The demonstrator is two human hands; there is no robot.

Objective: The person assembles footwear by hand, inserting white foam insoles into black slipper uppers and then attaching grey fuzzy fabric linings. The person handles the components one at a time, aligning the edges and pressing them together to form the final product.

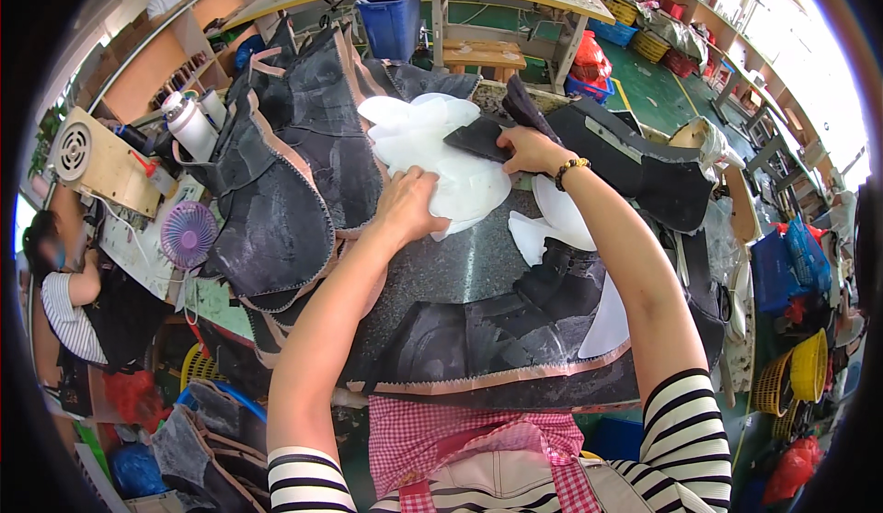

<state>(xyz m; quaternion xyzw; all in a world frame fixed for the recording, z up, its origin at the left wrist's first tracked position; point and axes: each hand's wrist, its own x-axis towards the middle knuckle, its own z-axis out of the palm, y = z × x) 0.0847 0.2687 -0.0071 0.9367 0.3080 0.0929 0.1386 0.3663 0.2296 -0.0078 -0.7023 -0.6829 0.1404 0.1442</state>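
Atop crowded black pieces (478, 274), hands (409, 205) press.

Both arms reach forward, left hand (407, 202) pressed flat, right hand (526, 150) seemingly pinching, fingers curled.

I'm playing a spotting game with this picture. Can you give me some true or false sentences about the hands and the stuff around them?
1. The right hand pinches a black piece. True.
2. The left hand holds the fan. False: it presses flat on the white sheets; the pink fan stands off to the left, untouched.
3. The right wrist has a bead bracelet. True.
4. The white sheets lie on the floor. False: they lie on the table, among black pieces.
5. The bin behind the table is red. False: it is blue.
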